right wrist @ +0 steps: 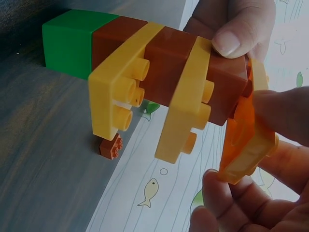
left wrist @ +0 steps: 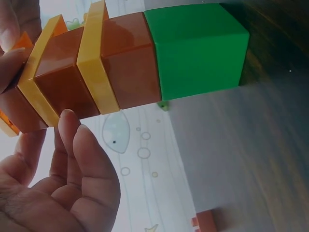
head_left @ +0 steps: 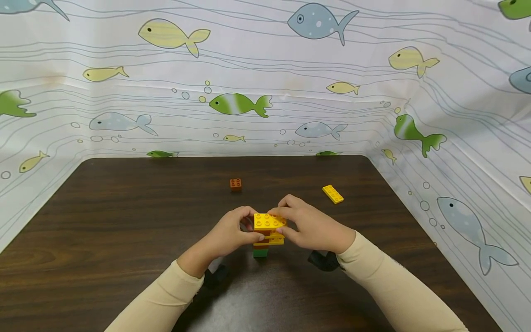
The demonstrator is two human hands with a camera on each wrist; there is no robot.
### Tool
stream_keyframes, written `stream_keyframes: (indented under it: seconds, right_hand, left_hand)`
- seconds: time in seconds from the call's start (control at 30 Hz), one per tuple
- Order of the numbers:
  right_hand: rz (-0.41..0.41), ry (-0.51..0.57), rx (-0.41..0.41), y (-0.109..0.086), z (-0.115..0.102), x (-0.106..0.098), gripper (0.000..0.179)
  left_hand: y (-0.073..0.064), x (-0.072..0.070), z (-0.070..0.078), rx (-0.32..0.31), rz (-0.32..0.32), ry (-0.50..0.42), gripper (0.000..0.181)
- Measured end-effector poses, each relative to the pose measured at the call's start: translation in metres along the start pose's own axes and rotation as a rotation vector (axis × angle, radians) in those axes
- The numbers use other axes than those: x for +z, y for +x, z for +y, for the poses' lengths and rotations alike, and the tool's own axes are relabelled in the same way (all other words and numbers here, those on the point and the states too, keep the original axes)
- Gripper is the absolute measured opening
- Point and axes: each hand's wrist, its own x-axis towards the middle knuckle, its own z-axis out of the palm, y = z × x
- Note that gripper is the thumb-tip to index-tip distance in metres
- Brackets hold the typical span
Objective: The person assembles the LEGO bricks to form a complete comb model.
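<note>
A tower (right wrist: 168, 63), likely light and stiff, is being pinched on the desk (head_left: 124, 221) by the left hand (head_left: 231, 234), its brown sides offering firm hold; its yellow top (head_left: 263, 222) is being pinched by the right hand's (head_left: 313, 225) fingers.

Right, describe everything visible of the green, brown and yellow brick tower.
The glossy, plastic-looking tower stands upright on the dark brown table: green block lowest, then three brown blocks alternating with three studded yellow plates, overhanging rightward. The left hand grips it near the top; the right hand pinches the top plate, apparently not fully seated.
</note>
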Motion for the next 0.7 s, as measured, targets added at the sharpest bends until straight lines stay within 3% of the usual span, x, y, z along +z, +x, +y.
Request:
stream_keyframes:
  seconds: [0.2, 0.37, 0.7]
  right_hand:
    - [0.000, -0.008, 0.004, -0.0003, 0.0002, 0.0004, 0.039]
    - [0.009, 0.010, -0.008, 0.0001, 0.0013, 0.0012, 0.038]
    - [0.039, 0.090, -0.021, -0.0010, 0.0085, 0.0055, 0.039]
  left_hand:
    - [-0.0013, -0.0016, -0.0002, -0.009, -0.012, -0.042, 0.038]
    - [-0.0047, -0.0026, 0.0013, -0.024, 0.026, -0.103, 0.039]
    - [-0.0033, -0.0032, 0.0006, -0.023, 0.032, -0.099, 0.033]
